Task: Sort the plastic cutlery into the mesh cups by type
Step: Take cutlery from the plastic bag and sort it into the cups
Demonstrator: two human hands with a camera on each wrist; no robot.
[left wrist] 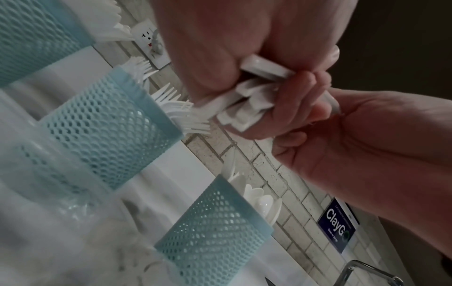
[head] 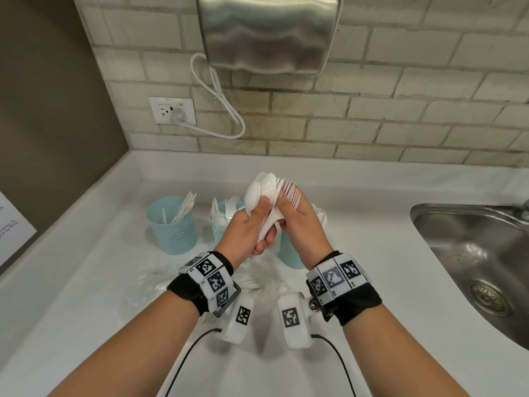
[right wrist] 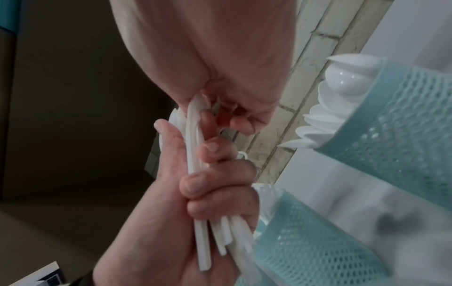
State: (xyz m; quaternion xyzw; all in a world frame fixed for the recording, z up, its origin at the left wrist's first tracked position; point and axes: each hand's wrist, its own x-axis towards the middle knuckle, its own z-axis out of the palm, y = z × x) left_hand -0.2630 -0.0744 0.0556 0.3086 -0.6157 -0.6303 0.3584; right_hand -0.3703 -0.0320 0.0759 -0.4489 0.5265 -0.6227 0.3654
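A bundle of white plastic spoons and forks (head: 270,190) is held upright over the counter. My left hand (head: 252,224) grips the handles from the left, thumb on a spoon bowl. My right hand (head: 297,219) pinches the fork side of the bundle. In the left wrist view the handle ends (left wrist: 254,96) stick out between my curled fingers. The right wrist view has the handles (right wrist: 198,222) running through my left fist. Three blue mesh cups stand behind: knives cup (head: 171,227), forks cup (head: 221,224), and spoons cup (head: 289,253) partly hidden by my hands.
A crumpled clear plastic bag (head: 160,279) lies on the white counter (head: 372,224) below my wrists. A steel sink (head: 472,253) is at the right. On the brick wall hang a hand dryer (head: 269,32) and a socket (head: 171,110) with a cable.
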